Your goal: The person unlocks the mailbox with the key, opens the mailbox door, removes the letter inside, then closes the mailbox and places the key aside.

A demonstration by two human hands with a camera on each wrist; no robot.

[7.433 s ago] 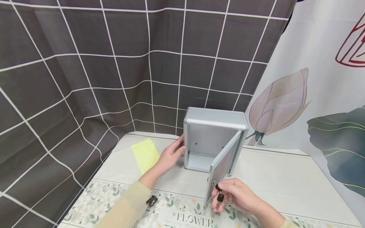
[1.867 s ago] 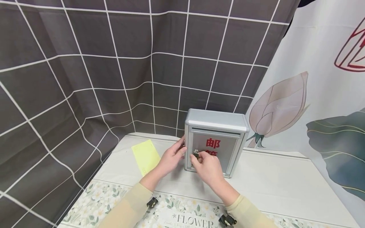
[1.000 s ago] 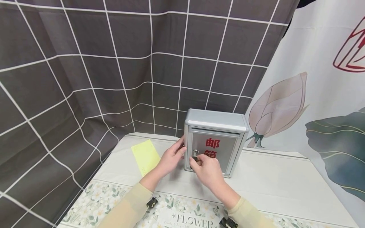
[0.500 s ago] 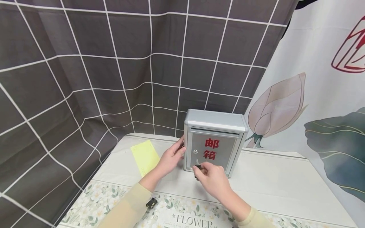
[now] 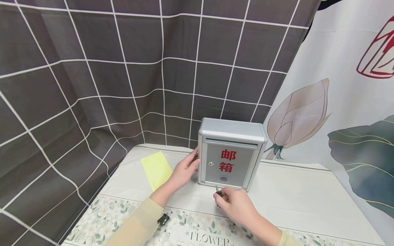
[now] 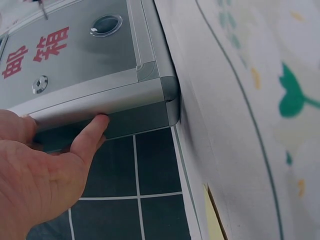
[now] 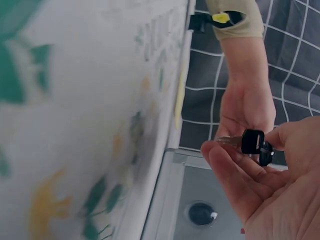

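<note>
Now the grey mailbox (image 5: 231,153) stands upright at the frame's centre, door closed, near the bench's (image 5: 301,198) far edge. Left hand (image 5: 184,168) rests against its left side, fingers (image 6: 90,137) straight along the edge. Right hand (image 5: 236,205), just below the box's lower front edge, pinches a black-headed key (image 7: 252,141). Bare bench spreads toward the right of the frame; a yellow paper (image 5: 156,169) lies at the left.
</note>
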